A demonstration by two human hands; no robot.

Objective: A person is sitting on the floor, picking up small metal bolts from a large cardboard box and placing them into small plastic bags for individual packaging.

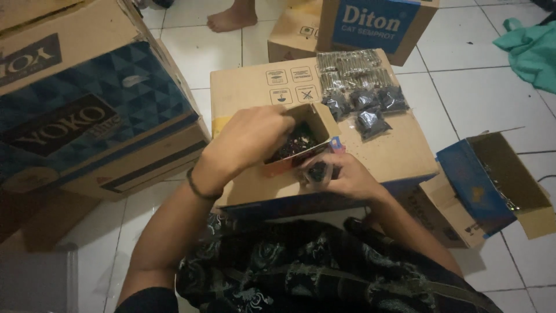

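My left hand [246,142] reaches into a small open cardboard box [319,123] full of small dark pieces [295,143]; its fingers are inside and hidden. My right hand [341,177] is closed on a small clear plastic bag [317,171] holding some of the dark pieces, just below the small box. Both rest over a flat brown carton [249,87] used as a work surface. At the carton's far end lie several filled small bags [362,104].
A large blue and brown carton [87,110] stands at the left. An open blue and brown box [498,179] lies at the right. Two more cartons [370,26] stand at the back beside another person's bare foot [231,18]. A green cloth [530,49] lies top right.
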